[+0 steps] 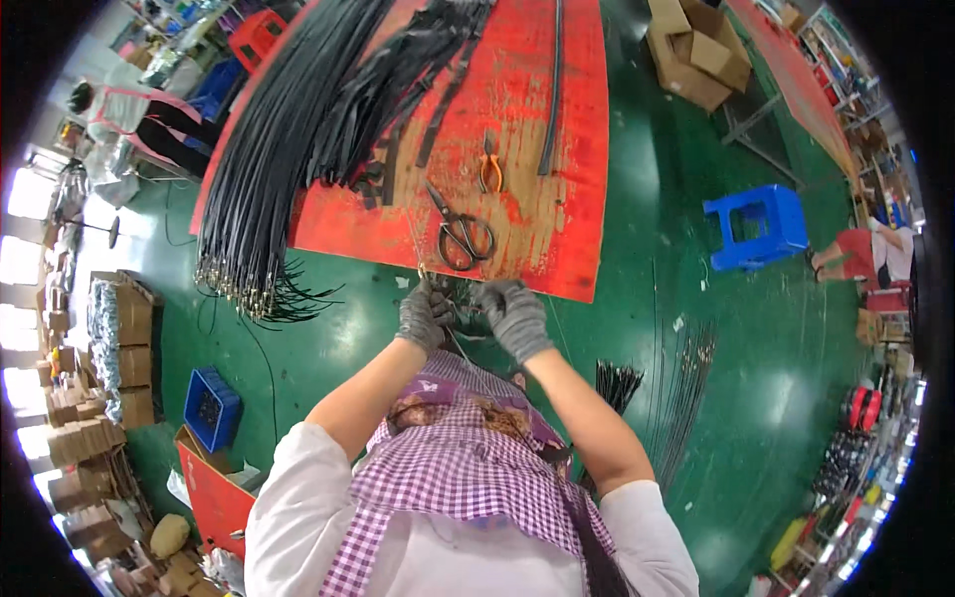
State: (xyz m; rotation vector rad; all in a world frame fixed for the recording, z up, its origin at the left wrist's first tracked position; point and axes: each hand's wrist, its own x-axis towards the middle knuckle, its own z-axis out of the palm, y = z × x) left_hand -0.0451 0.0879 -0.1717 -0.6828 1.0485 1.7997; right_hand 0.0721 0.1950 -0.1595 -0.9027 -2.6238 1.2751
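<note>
Both hands wear grey knitted gloves and are at the near edge of a red worn table [582,234]. My left hand [424,314] is closed, with the brass-coloured tip of a thin cable [422,271] standing up out of its fingers. My right hand [513,316] is beside it with its fingers curled in; what they pinch is too small to make out. Dark thin strands show between the two hands, partly hidden by them. Just beyond, black-handled scissors [464,241] and orange-handled pliers [490,171] lie on the table.
A thick bundle of black cables [269,169] hangs over the table's left edge, its metal-tipped ends loose. Black strips [438,109] lie beside it. More cables [686,388] hang at lower right. A blue stool [756,227], a blue crate [212,408] and cardboard boxes [701,60] stand around.
</note>
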